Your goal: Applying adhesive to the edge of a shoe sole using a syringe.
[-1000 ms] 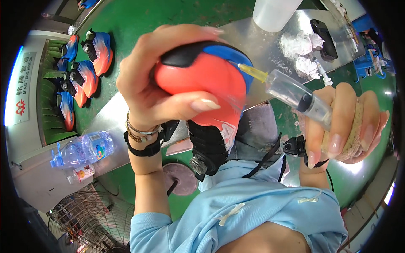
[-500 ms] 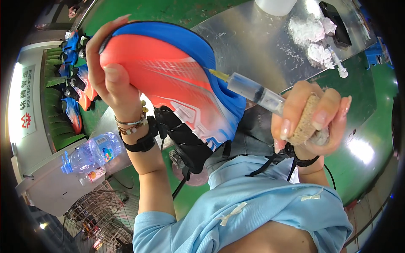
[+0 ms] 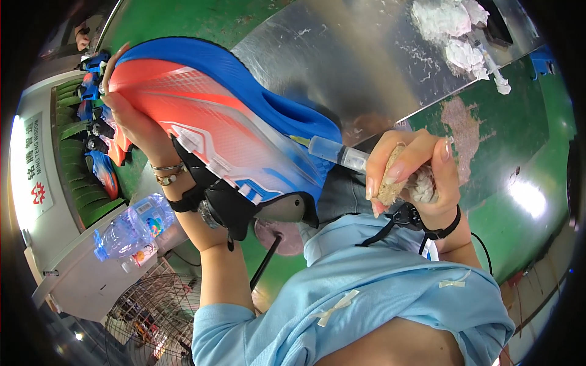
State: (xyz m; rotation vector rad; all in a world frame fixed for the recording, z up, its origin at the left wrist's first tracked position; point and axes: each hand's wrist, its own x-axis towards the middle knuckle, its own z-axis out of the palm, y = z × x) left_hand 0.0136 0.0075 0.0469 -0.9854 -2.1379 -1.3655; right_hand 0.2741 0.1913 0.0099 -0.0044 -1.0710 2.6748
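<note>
A coral, white and blue sports shoe (image 3: 244,131) hangs tilted in front of me, its blue sole edge uppermost. My left hand (image 3: 137,125) is closed round the toe end, with the thumb on the upper and most fingers hidden behind. My right hand (image 3: 421,165) grips a clear syringe (image 3: 332,149) with a yellow tip, which points at the blue sole edge near the heel. Whether the tip touches the shoe I cannot tell. The same hand also keeps a rough beige pad (image 3: 391,174) and a crumpled white wad (image 3: 422,185) in its fingers.
On the metal table (image 3: 293,49) lie white crumpled tissues (image 3: 464,56), another syringe (image 3: 495,73) and a dark phone (image 3: 497,24). To the left are a rack (image 3: 76,161) with several similar shoes, a plastic bottle (image 3: 131,226) and a wire-caged fan (image 3: 152,314).
The shoe has shifted left and turned, so more of its heel and dark lining shows. My right hand has moved left and slightly down with the syringe. The white container at the top has left view.
</note>
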